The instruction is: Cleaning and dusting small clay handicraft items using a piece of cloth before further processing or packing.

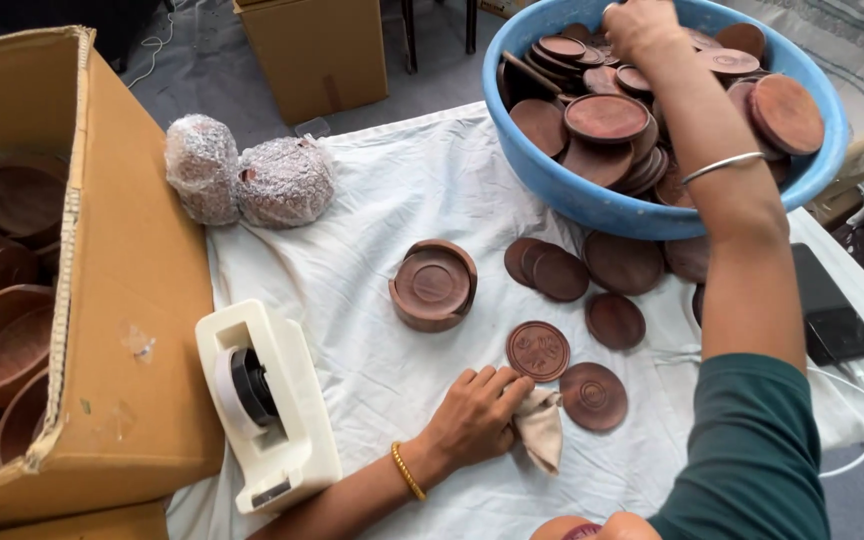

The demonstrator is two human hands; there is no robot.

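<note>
A table (372,200) covered with a white cloth carries the work. At its left edge stands a big open cardboard box (122,330) with brown wooden bowls (2,330) stacked inside. At the far right corner sits a blue tub (572,195) piled with round brown wooden coasters (607,118); the right hand (642,25) reaches into it from above, fingers curled down among the discs, though I cannot tell whether it grips one. Near the front left sits a cream tape dispenser (272,410). Two bubble-wrapped bundles (252,178) lie at the far left. A round wooden holder (434,285) sits mid-table, with loose coasters (562,275) spread just right of it. The left hand (472,415) presses a beige rag (542,428) closed against the table, just beside a carved coaster (538,351).
</note>
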